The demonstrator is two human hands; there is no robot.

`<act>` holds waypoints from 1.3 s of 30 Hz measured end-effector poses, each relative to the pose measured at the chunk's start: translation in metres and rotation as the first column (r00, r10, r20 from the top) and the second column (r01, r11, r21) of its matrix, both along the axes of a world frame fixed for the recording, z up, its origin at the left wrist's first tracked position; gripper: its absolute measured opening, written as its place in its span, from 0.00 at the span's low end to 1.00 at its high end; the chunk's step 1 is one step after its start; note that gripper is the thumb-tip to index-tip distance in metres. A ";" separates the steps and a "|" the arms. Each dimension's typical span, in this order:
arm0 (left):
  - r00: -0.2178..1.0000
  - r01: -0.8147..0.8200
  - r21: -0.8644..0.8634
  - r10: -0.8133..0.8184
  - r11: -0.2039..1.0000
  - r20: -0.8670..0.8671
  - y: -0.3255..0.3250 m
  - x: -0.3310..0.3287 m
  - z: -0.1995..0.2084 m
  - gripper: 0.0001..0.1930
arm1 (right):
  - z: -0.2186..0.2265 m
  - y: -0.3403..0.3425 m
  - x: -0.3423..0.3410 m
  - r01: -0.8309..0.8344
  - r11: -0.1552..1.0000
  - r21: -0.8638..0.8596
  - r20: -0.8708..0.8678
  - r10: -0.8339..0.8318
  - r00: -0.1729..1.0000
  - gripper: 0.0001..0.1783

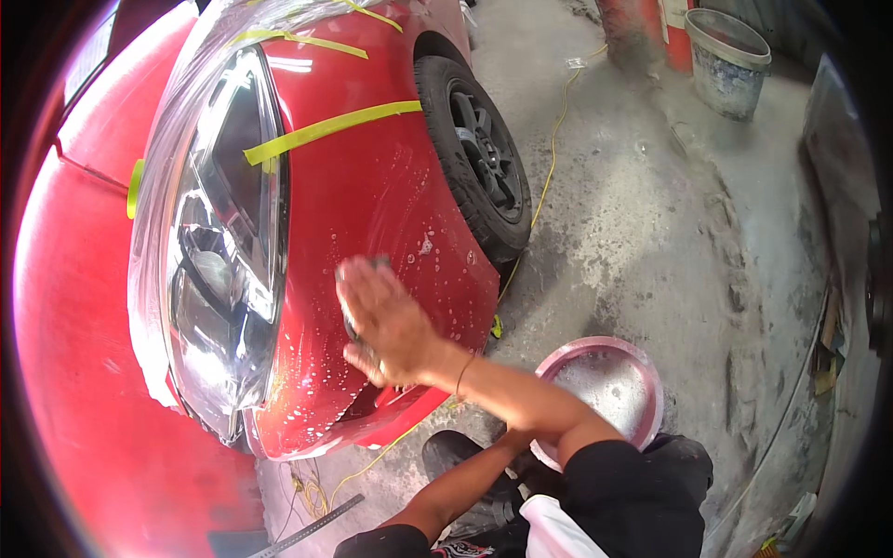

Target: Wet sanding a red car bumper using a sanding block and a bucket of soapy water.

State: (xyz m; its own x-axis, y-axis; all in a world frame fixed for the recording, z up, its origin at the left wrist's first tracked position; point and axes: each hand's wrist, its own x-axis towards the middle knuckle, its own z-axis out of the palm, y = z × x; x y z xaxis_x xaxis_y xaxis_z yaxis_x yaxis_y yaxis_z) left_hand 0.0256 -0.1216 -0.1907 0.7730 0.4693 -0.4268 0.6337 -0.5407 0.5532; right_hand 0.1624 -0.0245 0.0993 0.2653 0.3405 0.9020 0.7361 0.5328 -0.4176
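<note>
Right hand [386,321] lay on the red fender [339,214], right of the headlight [214,270]: fingers together, nearly straight, thumb out to the side, holding a dark pad [380,262] flat against the fender. Only the pad's edges showed. Left forearm [456,488] was below and right of the headlight, passing under the right arm [502,383]; left hand hidden there, its grip could not be told. White suds [426,244] and drops speckled the fender right of the headlight. Yellow-green tape [335,128] ran from the headlight to the wheel [479,153], up and right of it. Clear plastic sheeting [153,223] lined the headlight's left side. Well right of the headlight, on the floor [614,195]: pink basin [657,391] of foamy water, lower down; stained pail [730,79], higher up.
</note>
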 end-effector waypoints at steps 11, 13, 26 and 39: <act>0.964 0.102 -0.031 -0.092 0.994 0.248 0.005 -0.047 -0.070 0.20 | 0.069 0.012 0.012 0.050 0.997 -0.066 0.092 -0.044 0.995 0.39; 0.974 0.065 -0.028 -0.057 0.998 0.221 0.008 -0.056 -0.070 0.20 | 0.083 0.047 0.075 0.109 0.988 -0.107 -0.109 -0.121 0.987 0.38; 0.999 -0.008 -0.121 0.014 0.993 0.046 -0.006 -0.049 -0.078 0.23 | 0.060 0.064 0.110 0.127 0.959 -0.252 -0.371 -0.217 0.903 0.38; 0.975 0.053 0.247 -0.103 0.968 0.196 0.001 -0.006 0.009 0.19 | 0.048 0.056 0.108 0.193 0.967 -0.167 -0.310 -0.237 0.921 0.35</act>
